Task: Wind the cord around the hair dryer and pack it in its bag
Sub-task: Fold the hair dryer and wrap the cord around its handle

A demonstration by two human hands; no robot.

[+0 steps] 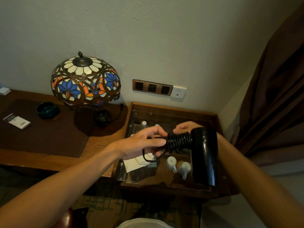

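Wooden desk (pixel 49 159), stained-glass lamp (pixel 85 83), dark bowl (pixel 47 110), white remote (pixel 16 121)

Wooden desk (pixel 41 155) against pale wall (pixel 148 38) (dim light), brown curtain (pixel 276 96).

Stained-glass lamp (pixel 85 83), dark bowl (pixel 47 110) and white remote (pixel 16 121) on the wooden desk (pixel 32 155); wall sockets (pixel 152 87) behind.

One head-worn wide view looks forward and down, close over the hands (pixel 143 143), toward the wall (pixel 148 38).
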